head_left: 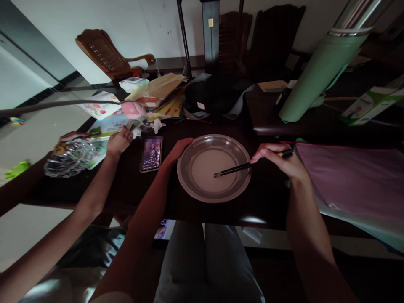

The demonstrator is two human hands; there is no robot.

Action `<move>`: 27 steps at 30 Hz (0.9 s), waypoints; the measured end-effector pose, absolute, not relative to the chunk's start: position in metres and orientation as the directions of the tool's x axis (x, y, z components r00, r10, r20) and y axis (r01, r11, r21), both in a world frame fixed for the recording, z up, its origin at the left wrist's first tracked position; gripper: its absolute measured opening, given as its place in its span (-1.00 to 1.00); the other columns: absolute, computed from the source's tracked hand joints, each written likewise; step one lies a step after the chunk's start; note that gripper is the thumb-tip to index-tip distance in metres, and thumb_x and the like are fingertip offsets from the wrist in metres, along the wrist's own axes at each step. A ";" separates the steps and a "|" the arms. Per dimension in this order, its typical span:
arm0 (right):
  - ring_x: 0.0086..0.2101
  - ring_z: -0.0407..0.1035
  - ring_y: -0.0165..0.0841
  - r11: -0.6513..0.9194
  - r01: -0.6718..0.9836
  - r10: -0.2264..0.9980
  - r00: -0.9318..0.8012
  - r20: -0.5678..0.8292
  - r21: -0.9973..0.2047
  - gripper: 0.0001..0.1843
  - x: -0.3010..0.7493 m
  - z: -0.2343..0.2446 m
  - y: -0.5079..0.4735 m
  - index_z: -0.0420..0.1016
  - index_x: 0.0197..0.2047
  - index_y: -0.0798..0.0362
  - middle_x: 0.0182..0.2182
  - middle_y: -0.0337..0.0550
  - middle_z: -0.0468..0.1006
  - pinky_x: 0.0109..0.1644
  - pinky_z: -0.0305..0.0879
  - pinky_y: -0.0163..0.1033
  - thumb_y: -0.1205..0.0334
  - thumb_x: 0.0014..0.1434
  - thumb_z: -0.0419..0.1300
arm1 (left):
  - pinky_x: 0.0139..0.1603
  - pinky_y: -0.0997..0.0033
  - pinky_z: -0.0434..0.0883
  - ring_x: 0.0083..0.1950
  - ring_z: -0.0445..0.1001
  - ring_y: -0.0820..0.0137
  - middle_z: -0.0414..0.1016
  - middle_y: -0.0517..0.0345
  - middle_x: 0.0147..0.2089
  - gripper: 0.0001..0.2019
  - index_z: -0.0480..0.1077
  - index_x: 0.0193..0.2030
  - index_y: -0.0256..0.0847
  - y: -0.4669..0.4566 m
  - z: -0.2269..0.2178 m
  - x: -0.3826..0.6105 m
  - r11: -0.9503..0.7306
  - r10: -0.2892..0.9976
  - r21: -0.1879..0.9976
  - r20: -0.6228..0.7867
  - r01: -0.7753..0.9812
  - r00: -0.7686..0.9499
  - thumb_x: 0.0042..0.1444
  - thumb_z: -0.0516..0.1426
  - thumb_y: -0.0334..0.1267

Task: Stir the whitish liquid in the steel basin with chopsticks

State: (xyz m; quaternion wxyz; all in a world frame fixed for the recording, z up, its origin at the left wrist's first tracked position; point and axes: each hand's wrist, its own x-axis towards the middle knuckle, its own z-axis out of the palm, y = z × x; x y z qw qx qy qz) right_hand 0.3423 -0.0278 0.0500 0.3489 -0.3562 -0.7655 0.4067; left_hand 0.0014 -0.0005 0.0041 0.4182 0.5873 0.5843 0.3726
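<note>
A round metal plate [186, 185] holding a thin pale liquid sits on the dark table [268, 202] in front of me. My left hand [176, 150] curls against the plate's left rim and grips it. My right hand [279, 159] is closed on a pair of dark chopsticks [235, 169]. Their tips dip into the liquid near the plate's middle.
A lit phone [151, 153] lies left of the plate. Another person's hand [120, 141] reaches from the left toward papers and tissue, beside a crumpled plastic bottle [67, 158]. A green flask [325, 63], a pink folder [347, 181], stacked books [158, 90] and a black bag [211, 94] crowd the table.
</note>
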 end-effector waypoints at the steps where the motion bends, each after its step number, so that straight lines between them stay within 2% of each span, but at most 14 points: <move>1: -0.28 0.51 -0.34 0.408 0.251 0.815 -0.534 0.226 -0.878 -0.69 0.339 0.049 -0.028 0.60 -0.36 -0.03 -0.37 -0.20 0.64 -0.11 0.37 -0.25 0.05 0.25 0.10 | -0.26 0.50 0.30 -0.29 0.32 0.41 0.43 0.21 -0.38 -0.69 0.43 -0.40 -0.28 -0.001 0.004 0.001 0.027 0.998 0.926 -0.047 0.376 0.045 0.11 -0.01 -0.10; 6: -0.15 0.50 -0.31 0.383 0.199 0.767 -0.613 0.190 -0.902 -0.76 0.320 0.036 -0.028 0.57 -0.21 -0.01 -0.21 -0.16 0.64 -0.04 0.36 -0.22 0.06 0.22 0.15 | -0.30 0.51 0.30 -0.32 0.31 0.42 0.40 0.21 -0.43 -0.67 0.42 -0.43 -0.28 -0.002 0.005 0.003 0.034 0.998 0.925 -0.050 0.377 0.034 0.11 -0.02 -0.09; 9: -0.15 0.49 -0.33 0.399 0.238 0.825 -0.516 0.232 -0.885 -0.78 0.325 0.037 -0.026 0.58 -0.23 -0.03 -0.22 -0.19 0.64 0.00 0.34 -0.21 0.07 0.22 0.16 | -0.28 0.50 0.30 -0.31 0.32 0.42 0.41 0.21 -0.42 -0.67 0.42 -0.42 -0.27 -0.001 0.004 0.002 0.035 0.998 0.923 -0.053 0.384 0.035 0.12 -0.02 -0.08; 12: -0.21 0.51 -0.35 0.414 0.283 0.857 -0.442 0.265 -0.866 -0.77 0.338 0.045 -0.026 0.60 -0.32 -0.03 -0.31 -0.21 0.65 -0.03 0.35 -0.24 0.08 0.23 0.15 | -0.27 0.51 0.29 -0.30 0.32 0.42 0.42 0.22 -0.38 -0.67 0.45 -0.37 -0.27 0.000 0.001 0.000 0.025 0.998 0.924 -0.045 0.381 0.044 0.12 -0.01 -0.08; 16: -0.27 0.52 -0.36 0.400 0.271 0.819 -0.536 0.208 -0.876 -0.72 0.341 0.051 -0.028 0.59 -0.35 -0.02 -0.37 -0.21 0.65 -0.11 0.37 -0.27 0.08 0.25 0.12 | -0.27 0.51 0.29 -0.29 0.32 0.41 0.42 0.20 -0.38 -0.66 0.44 -0.38 -0.28 0.001 0.000 -0.001 0.005 0.998 0.915 -0.028 0.404 0.052 0.13 -0.03 -0.08; 21: -0.17 0.50 -0.33 0.383 0.191 0.734 -0.657 0.172 -0.904 -0.77 0.321 0.038 -0.028 0.57 -0.23 -0.01 -0.23 -0.16 0.64 -0.07 0.36 -0.25 0.07 0.23 0.15 | -0.23 0.50 0.29 -0.27 0.32 0.40 0.42 0.19 -0.38 -0.68 0.42 -0.42 -0.27 0.001 0.002 -0.002 -0.060 0.996 0.872 0.020 0.486 0.088 0.11 -0.04 -0.11; 24: -0.14 0.49 -0.30 0.406 0.204 0.761 -0.615 0.206 -0.891 -0.75 0.319 0.034 -0.026 0.57 -0.20 -0.02 -0.20 -0.14 0.63 -0.03 0.35 -0.19 0.04 0.22 0.15 | -0.18 0.49 0.30 -0.23 0.34 0.37 0.45 0.17 -0.33 -0.68 0.42 -0.39 -0.26 0.002 0.001 -0.003 -0.080 0.994 0.862 0.033 0.500 0.101 0.10 -0.05 -0.12; 27: -0.17 0.50 -0.30 0.420 0.251 0.823 -0.511 0.249 -0.872 -0.75 0.331 0.041 -0.025 0.59 -0.25 -0.04 -0.24 -0.16 0.64 -0.01 0.35 -0.18 0.02 0.21 0.15 | -0.20 0.49 0.30 -0.22 0.34 0.37 0.45 0.17 -0.32 -0.67 0.43 -0.38 -0.25 0.003 0.000 -0.003 -0.039 0.996 0.877 -0.002 0.479 0.085 0.11 -0.05 -0.09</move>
